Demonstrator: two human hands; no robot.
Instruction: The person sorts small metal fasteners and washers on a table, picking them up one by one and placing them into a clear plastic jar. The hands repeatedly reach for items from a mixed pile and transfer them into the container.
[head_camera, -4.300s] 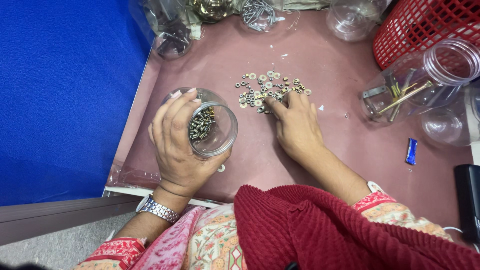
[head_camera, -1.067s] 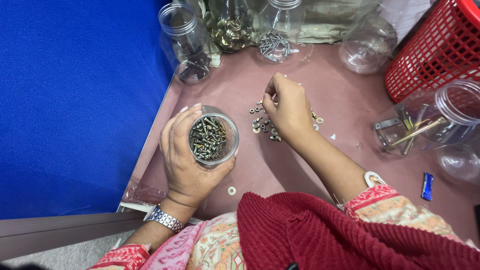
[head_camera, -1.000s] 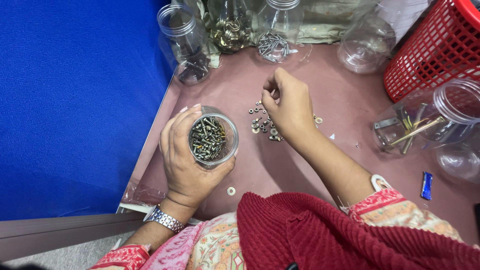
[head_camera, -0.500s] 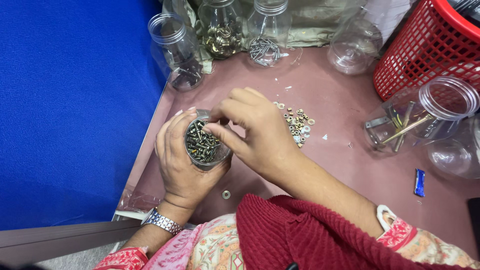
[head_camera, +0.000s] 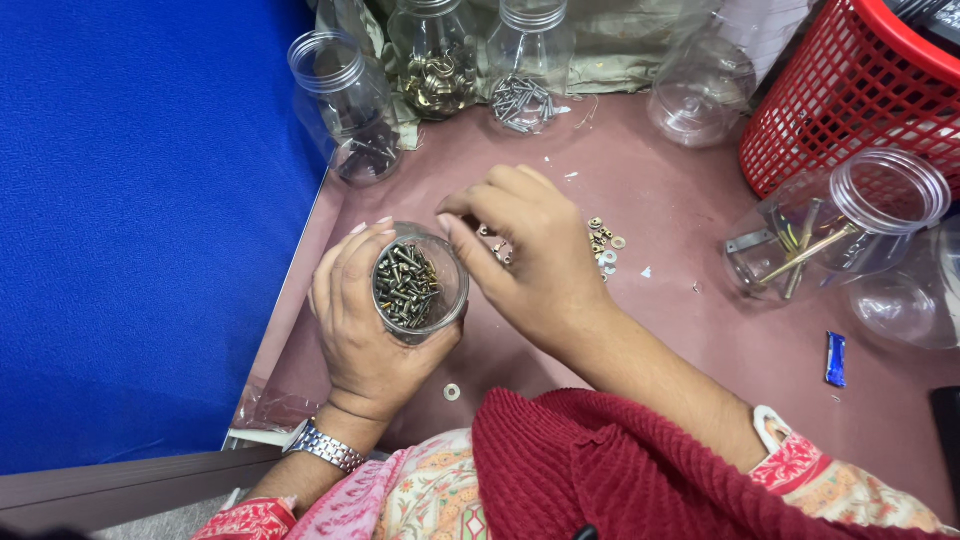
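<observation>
Two hands work close together: the left hand (head_camera: 365, 330) wraps a screw-filled jar (head_camera: 418, 285), while the right hand (head_camera: 525, 255), fingers pinched, possibly on a small piece, hovers just beside its rim. A loose pinch could scatter pieces across the worktop (head_camera: 700, 340).

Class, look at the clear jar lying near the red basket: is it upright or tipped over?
Tipped over. The clear jar lies on its side, its open mouth facing right.

Clear glossy plastic jar (head_camera: 420, 290) of shiny metal screws (head_camera: 405, 288), matt tabletop (head_camera: 700, 350).
</observation>
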